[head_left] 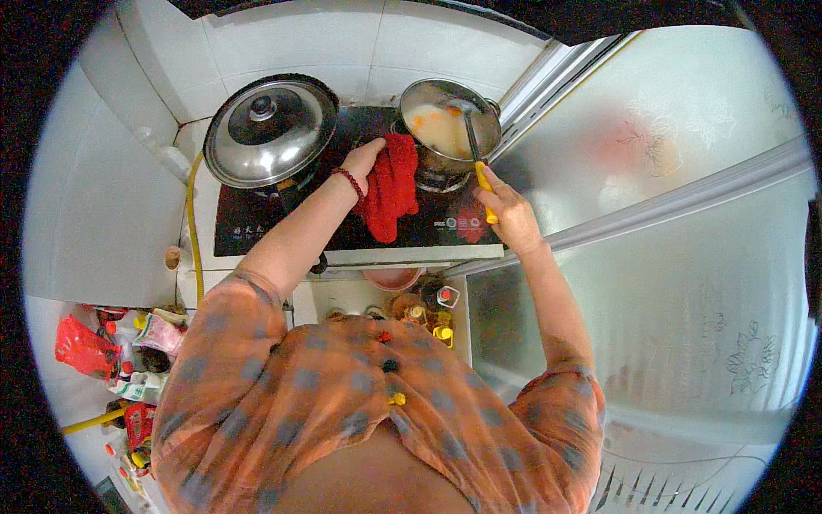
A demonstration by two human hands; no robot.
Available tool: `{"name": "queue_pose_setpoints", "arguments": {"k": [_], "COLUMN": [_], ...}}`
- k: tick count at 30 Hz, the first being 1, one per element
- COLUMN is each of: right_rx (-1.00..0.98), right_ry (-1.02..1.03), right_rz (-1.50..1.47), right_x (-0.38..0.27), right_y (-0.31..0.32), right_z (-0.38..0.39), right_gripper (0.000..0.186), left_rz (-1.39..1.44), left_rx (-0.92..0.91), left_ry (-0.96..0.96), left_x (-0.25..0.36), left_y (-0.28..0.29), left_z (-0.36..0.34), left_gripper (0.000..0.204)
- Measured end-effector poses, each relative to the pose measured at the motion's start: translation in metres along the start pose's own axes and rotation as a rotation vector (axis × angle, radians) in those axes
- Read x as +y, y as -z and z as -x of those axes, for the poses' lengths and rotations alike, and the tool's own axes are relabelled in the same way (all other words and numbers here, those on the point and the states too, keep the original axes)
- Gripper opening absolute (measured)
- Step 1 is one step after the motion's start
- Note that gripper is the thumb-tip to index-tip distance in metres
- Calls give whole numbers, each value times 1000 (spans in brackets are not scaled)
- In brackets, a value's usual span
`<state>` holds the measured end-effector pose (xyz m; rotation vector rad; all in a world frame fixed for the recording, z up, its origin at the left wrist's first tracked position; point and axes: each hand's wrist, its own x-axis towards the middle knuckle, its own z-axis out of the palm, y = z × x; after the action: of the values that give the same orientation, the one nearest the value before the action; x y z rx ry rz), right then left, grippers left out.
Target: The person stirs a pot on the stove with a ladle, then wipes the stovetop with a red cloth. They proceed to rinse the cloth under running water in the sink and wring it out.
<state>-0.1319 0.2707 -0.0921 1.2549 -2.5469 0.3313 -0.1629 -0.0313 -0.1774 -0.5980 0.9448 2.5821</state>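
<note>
Near the middle of the head view, my left hand (364,161) grips a bunched red cloth (390,193) hanging beside the left side of a steel pot (437,157); whether it also touches a pot handle is hidden. The pot holds cloudy broth (428,116) with orange pieces and stands on the black cooktop (330,227). My right hand (505,210) is closed round the yellow handle of a ladle (470,128), whose head rests in the broth. A wok with a domed steel lid (248,146) sits on the left burner.
A yellow hose (195,240) runs along the counter's left side. Frosted glass doors (642,300) line the right. Below the cooktop are oil bottles (443,332) and a pink basin (394,278). Bags and bottles (86,347) crowd the lower left. A tiled wall (300,43) is behind.
</note>
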Motion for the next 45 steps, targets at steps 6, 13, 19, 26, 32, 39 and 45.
{"name": "queue_pose_setpoints", "arguments": {"k": [6,13,19,26,32,39,45], "right_rx": [-69,-129,-93,-52,-107,-44,21], "right_ry": [162,184,187,120,60,54,35], "right_rz": [121,181,148,131,132,92,-13], "right_x": [0,4,-3,-14,3,-12,-25], "right_y": [18,32,40,52,46,53,58], "right_z": [12,26,37,45,58,62,50], "right_gripper": [22,16,29,30,31,28,28], "left_rz": [-244,-349,-312,-293,-216,-146,-179], "left_rx": [68,161,191,103,-258,-218,-190], "left_ry": [-63,-130,-157,-132,56,63,1], "left_x": [6,13,11,12,19,12,18], "left_y": [-6,-11,-5,6,4,-11,11], "left_z": [-15,-23,-38,-57,-60,-39,-63], "left_gripper": [32,31,30,32,22,23,24]}}
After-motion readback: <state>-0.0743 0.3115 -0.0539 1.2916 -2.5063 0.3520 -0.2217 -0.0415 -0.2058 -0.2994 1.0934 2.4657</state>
